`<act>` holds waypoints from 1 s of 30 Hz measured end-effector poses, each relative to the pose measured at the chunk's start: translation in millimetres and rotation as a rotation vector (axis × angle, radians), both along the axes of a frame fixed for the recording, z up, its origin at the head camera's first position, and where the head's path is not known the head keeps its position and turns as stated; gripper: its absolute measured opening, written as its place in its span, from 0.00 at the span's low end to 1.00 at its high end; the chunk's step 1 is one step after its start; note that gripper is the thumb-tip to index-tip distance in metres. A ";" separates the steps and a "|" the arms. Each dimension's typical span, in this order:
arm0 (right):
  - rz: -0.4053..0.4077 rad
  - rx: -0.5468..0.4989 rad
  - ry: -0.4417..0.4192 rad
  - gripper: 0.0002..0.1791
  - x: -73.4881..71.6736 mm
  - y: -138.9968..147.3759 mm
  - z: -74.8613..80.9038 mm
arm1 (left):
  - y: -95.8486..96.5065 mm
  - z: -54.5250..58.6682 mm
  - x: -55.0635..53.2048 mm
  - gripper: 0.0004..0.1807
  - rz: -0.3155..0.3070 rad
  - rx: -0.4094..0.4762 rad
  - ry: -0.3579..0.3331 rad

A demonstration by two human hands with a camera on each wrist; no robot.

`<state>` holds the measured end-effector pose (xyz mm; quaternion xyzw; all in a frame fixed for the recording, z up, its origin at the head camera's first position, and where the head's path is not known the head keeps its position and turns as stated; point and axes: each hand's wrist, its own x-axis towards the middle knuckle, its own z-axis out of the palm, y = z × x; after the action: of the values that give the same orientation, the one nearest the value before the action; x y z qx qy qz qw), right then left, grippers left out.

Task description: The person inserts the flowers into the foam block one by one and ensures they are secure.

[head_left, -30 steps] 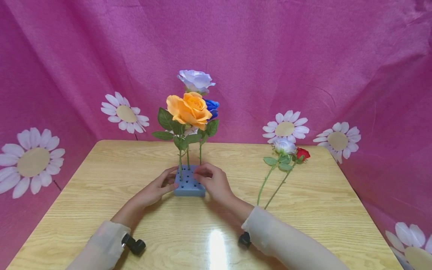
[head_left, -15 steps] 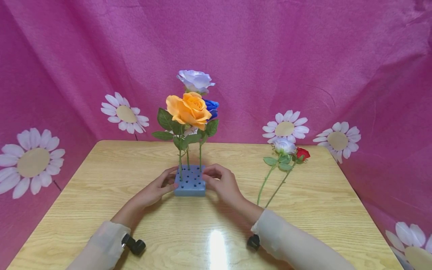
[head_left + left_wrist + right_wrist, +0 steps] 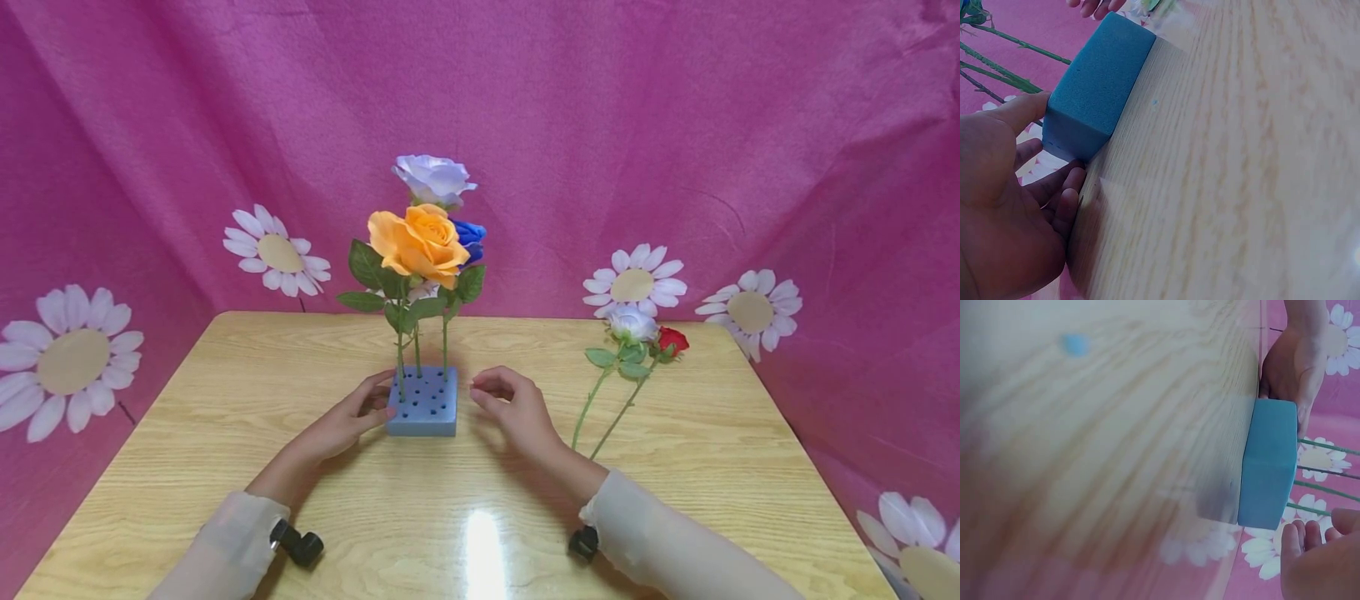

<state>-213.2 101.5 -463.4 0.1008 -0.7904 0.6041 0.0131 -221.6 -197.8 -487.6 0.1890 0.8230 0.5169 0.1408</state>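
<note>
Blue block (image 3: pixel 422 428): is sitting flat on the desk (image 3: pixel 360 517) between the hands, perforated top facing up, evidently for receiving stems.
Left hand (image 3: pixel 351 418): is touching the block's left side with relaxed fingers, probably steadying it.
Right hand (image 3: pixel 519 408): is hovering just beside the block, fingers loosely bent, holding nothing visible.
Orange rose (image 3: pixel 422 243), blue rose (image 3: pixel 471 237): are standing in the block, which is keeping them upright.
White rose (image 3: pixel 632 323), red rose (image 3: pixel 672 342): are lying at right, seemingly within easy reach.
</note>
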 end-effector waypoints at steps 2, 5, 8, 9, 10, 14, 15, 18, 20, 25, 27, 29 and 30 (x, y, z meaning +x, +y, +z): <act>-0.008 -0.006 -0.014 0.08 0.7 4.4 1.1 | 0.2 0.2 0.0 0.36 0.002 -0.002 -0.001; -0.016 -0.015 -0.025 0.08 2.0 11.6 2.6 | 0.0 0.3 -0.4 0.36 -0.001 -0.006 0.001; -0.027 -0.014 -0.031 0.10 2.0 19.1 1.7 | 0.1 0.3 -0.7 0.36 0.000 -0.011 -0.001; -0.031 -0.015 -0.029 0.10 1.8 21.8 1.1 | 0.1 0.2 -0.7 0.36 0.002 -0.011 -0.004; -0.037 -0.013 -0.026 0.10 1.7 24.2 1.1 | 0.2 0.1 -0.8 0.36 0.004 -0.009 -0.007; -0.060 -0.014 -0.018 0.09 2.2 35.0 1.0 | 0.3 -0.1 -0.8 0.36 0.010 -0.005 -0.023; -0.068 -0.015 -0.019 0.09 2.5 38.0 0.9 | 0.1 -0.1 -0.8 0.36 0.010 -0.005 -0.024; -0.088 -0.021 -0.036 0.09 4.6 46.8 0.9 | 0.0 0.3 -0.9 0.37 0.006 -0.005 -0.019; -0.103 -0.024 -0.049 0.10 6.3 52.8 0.8 | 0.1 0.5 -1.1 0.37 0.003 -0.004 -0.018; -0.136 -0.021 -0.068 0.12 9.6 67.5 -1.3 | 0.0 0.4 -1.2 0.37 0.004 -0.005 -0.024; -0.150 -0.013 -0.073 0.12 10.5 73.1 -2.4 | 0.0 0.3 -0.8 0.37 0.008 -0.004 -0.029; -0.165 -0.007 -0.076 0.12 11.7 78.5 -3.0 | -0.3 0.2 -0.1 0.37 0.011 -0.005 -0.033; -0.170 -0.009 -0.079 0.13 12.4 81.0 -3.1 | -0.3 0.1 -0.3 0.37 0.010 -0.006 -0.031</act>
<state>-200.8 182.5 -466.6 0.0094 -0.7934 0.6076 0.0337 -221.9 -198.1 -487.6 0.1765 0.8231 0.5182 0.1515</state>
